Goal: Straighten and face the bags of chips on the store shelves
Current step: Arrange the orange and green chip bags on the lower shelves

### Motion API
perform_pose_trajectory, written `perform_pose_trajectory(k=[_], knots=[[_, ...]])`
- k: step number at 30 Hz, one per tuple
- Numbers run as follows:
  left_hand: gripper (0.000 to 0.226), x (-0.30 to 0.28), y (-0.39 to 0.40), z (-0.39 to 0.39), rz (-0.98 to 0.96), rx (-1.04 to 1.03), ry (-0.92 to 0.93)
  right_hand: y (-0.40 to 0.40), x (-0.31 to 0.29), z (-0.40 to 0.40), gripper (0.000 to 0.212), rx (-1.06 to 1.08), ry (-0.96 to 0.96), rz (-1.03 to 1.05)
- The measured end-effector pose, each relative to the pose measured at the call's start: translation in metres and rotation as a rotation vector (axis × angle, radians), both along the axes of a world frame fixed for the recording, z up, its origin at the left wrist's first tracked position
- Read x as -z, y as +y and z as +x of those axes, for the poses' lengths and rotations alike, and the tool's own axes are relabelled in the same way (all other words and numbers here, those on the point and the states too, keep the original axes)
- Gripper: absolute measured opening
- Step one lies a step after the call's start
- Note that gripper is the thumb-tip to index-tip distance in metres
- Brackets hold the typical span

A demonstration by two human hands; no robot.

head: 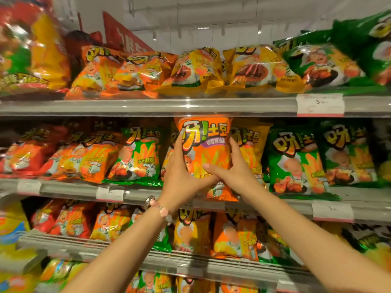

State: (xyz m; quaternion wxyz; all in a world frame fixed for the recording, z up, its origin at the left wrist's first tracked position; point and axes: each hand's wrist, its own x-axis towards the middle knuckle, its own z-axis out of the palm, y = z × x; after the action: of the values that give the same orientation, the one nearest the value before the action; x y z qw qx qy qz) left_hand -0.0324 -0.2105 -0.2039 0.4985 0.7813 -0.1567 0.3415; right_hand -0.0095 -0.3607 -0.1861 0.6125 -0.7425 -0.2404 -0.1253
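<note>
— Orange chip bag (206, 157), upright on middle shelf (69, 190), label facing out, between yellow bag (250, 144) and green-orange bag (139, 157).
— Grip?
— Held by 2 hands: left hand (179, 176) wrapped round left edge, right hand (233, 169) round right edge, thumb across front. Pink bead bracelet (161, 209) on left wrist.

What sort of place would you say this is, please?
Most likely a shop's snack aisle: stacked shelves packed with chip bags, price tags on the shelf edges, and both hands holding an orange bag.
</note>
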Motion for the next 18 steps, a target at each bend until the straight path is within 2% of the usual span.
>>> perform_pose_trajectory(k=[4,7,9,11,13,15,16,18], knots=[[0.118,-0.005,0.019,-0.012,0.033,0.087,0.055,0.012,0.003,-0.005,0.097,0.021,-0.018,0.005],[0.099,-0.012,0.041,-0.02,0.05,0.153,0.139,0.021,0.001,-0.002,0.095,0.05,-0.019,0.029],[0.089,-0.013,0.062,-0.016,-0.008,0.099,0.132,0.027,0.0,0.0,0.094,0.059,-0.006,0.06],[0.069,-0.011,0.083,-0.008,-0.082,0.013,0.039,0.033,-0.001,0.002,0.094,0.067,0.001,0.072],[0.056,-0.011,0.105,0.001,-0.054,-0.183,-0.066,0.04,-0.003,0.002,0.094,0.083,0.007,0.059],[0.071,-0.013,0.13,0.012,0.124,-0.444,-0.075,0.047,-0.005,0.002,0.094,0.101,0.011,0.052],[0.085,-0.015,0.141,0.017,0.243,-0.539,0.001,0.051,-0.006,0.002,0.095,0.108,0.011,0.047],[0.111,-0.016,0.159,0.025,0.39,-0.574,0.233,0.059,-0.007,0.004,0.096,0.13,0.006,0.038]])
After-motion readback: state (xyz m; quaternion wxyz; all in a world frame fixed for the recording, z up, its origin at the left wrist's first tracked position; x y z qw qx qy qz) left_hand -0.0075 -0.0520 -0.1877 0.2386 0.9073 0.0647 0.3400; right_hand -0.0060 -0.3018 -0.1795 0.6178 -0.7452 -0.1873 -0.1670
